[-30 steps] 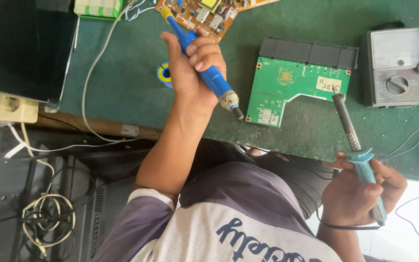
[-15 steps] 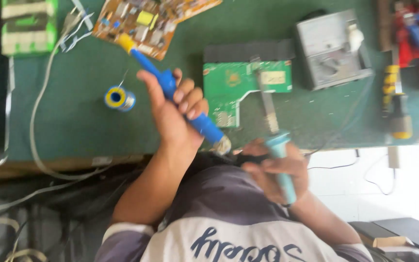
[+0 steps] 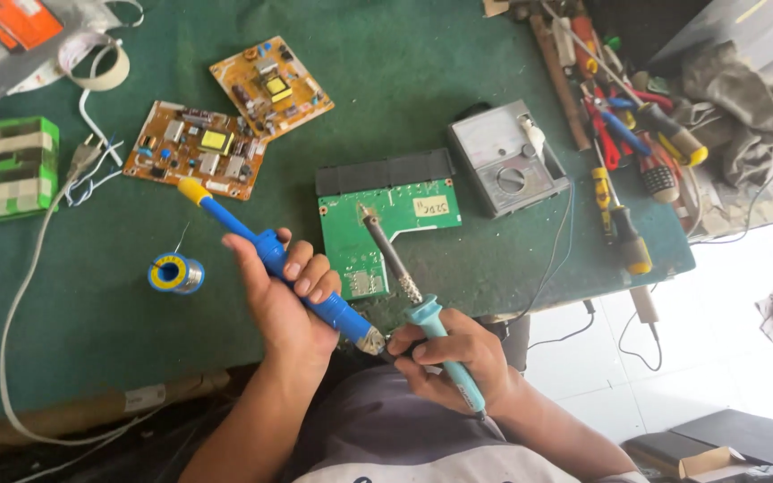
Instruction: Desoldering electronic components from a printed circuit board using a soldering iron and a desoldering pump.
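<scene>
The left hand [image 3: 284,309] is wrapped around a blue desoldering pump [image 3: 266,253], its yellow plunger pointing away over the green table [image 3: 422,72]. The right hand [image 3: 454,353] grips a teal-handled soldering iron [image 3: 404,282], whose tip hovers above the green circuit board [image 3: 395,219]. A solder spool [image 3: 172,273] lies to the left.

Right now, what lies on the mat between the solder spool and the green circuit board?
In the head view, only the left hand gripping the blue desoldering pump lies between the solder spool and green circuit board.
</scene>
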